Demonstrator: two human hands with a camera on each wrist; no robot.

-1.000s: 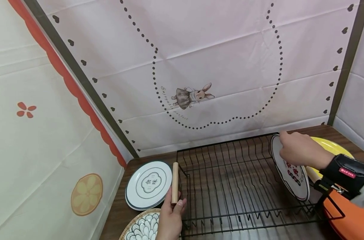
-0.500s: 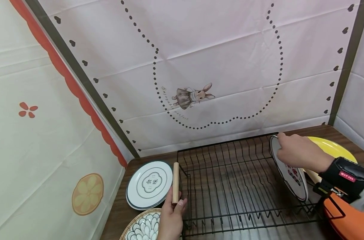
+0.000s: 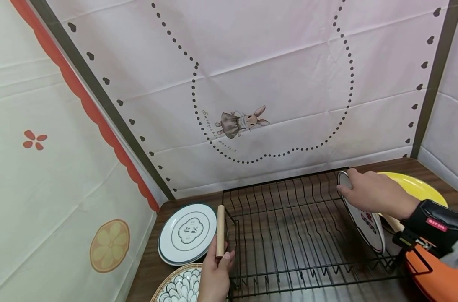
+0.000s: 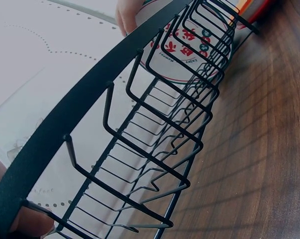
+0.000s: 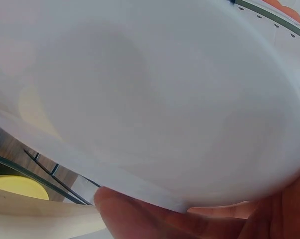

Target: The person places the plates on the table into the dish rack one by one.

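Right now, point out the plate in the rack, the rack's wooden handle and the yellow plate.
Plate in the rack (image 3: pixel 370 228), head view, lower patterned face.
Wooden handle (image 3: pixel 220 228), head view, mid-shaft above the left hand.
Yellow plate (image 3: pixel 421 188), head view, bare upper rim.

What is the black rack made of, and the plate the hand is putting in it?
The rack looks like metal wire with a matte black coating: thin bent rods. Its handle looks like pale bare wood. The plate, gripped by the right hand, seems glazed ceramic: white, smooth, shiny, though it might be melamine.

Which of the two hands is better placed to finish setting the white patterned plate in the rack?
Right hand: it grips the white patterned plate leaning in the black wire dish rack.
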